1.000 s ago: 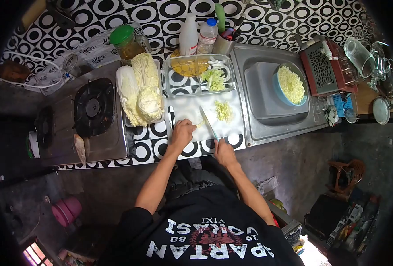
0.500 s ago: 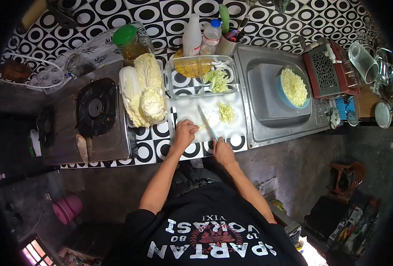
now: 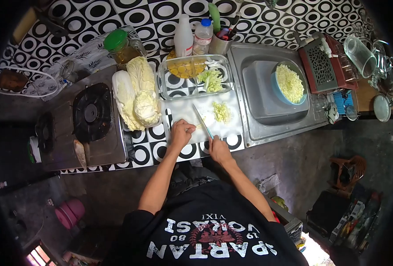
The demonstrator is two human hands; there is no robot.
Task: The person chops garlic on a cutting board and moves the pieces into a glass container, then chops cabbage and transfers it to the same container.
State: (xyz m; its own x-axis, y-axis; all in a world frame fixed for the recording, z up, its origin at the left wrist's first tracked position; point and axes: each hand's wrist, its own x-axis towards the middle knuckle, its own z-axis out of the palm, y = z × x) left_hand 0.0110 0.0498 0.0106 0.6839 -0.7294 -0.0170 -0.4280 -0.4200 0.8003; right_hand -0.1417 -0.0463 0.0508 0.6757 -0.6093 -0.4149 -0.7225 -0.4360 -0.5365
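Observation:
My right hand [image 3: 219, 150] is closed round the light-blue handle of a kitchen knife [image 3: 200, 116], its blade pointing away from me over a white cutting board [image 3: 182, 108]. To the left of the blade, my left hand [image 3: 182, 133] has its fingers curled down on the board, holding a small pale piece of cabbage [image 3: 199, 127] mostly hidden by the fingertips. Right of the knife lies a little heap of chopped cabbage [image 3: 222, 112]. Behind the board, a clear glass dish [image 3: 192, 94] contains cut cabbage leaves [image 3: 212, 80] and some white pieces.
Whole napa cabbages [image 3: 141, 88] sit left of the board, beside a gas stove [image 3: 103, 150]. On the right, a blue bowl of chopped cabbage [image 3: 289, 84] stands in the steel sink [image 3: 249, 133]. Bottles [image 3: 203, 37] and a green-lidded jar [image 3: 116, 42] line the back.
The whole view has shifted slightly, so the counter things appear further left. The knife stays in my right hand and has hardly moved against the board; my left hand remains beside it.

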